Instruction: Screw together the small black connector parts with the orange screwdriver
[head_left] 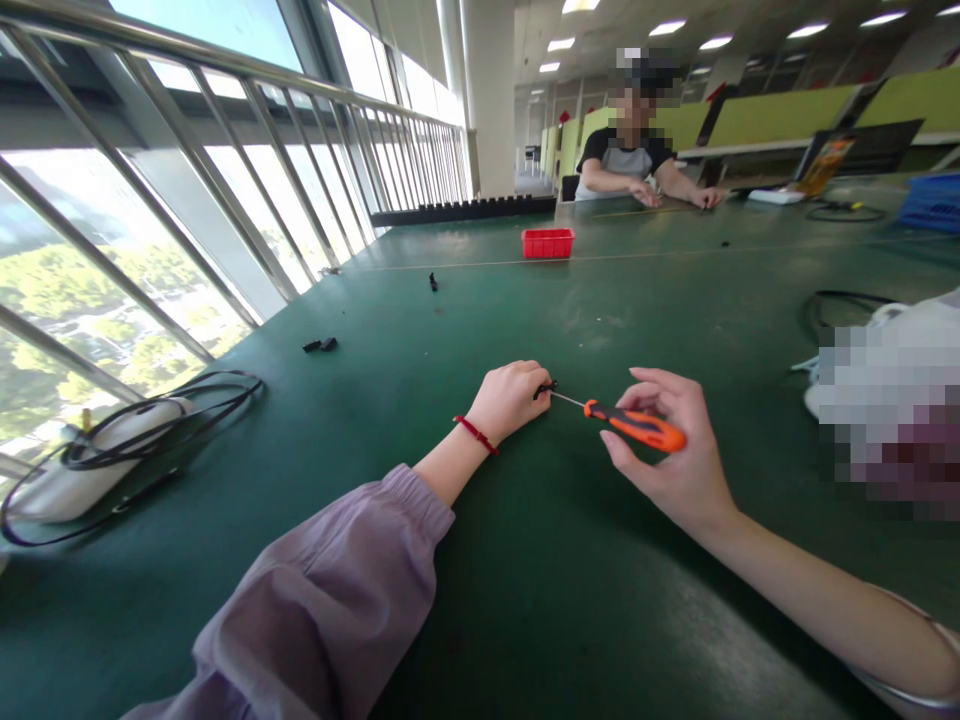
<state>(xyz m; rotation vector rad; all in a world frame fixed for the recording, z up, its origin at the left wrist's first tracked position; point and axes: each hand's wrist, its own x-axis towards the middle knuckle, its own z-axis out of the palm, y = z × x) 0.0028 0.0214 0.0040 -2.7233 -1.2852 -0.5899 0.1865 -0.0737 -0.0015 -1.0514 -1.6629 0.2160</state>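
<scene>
My left hand (511, 400) is closed on a small black part (547, 387), mostly hidden by the fingers, just above the green table (480, 560). A screwdriver (637, 426) with an orange and black handle points left, its thin shaft reaching that part. Whether the tip sits in a screw is too small to see. The handle lies in my right hand (686, 475), against the curled fingers, with the thumb held a little away from it.
Small black pieces (321, 345) lie at the left, another (433, 282) farther back. Beyond are a red basket (547, 244) and a long notched black strip (472, 210). Cables (161, 440) lie over a white object by the railing. A person (626, 165) works opposite; a blue crate (930, 203) stands right.
</scene>
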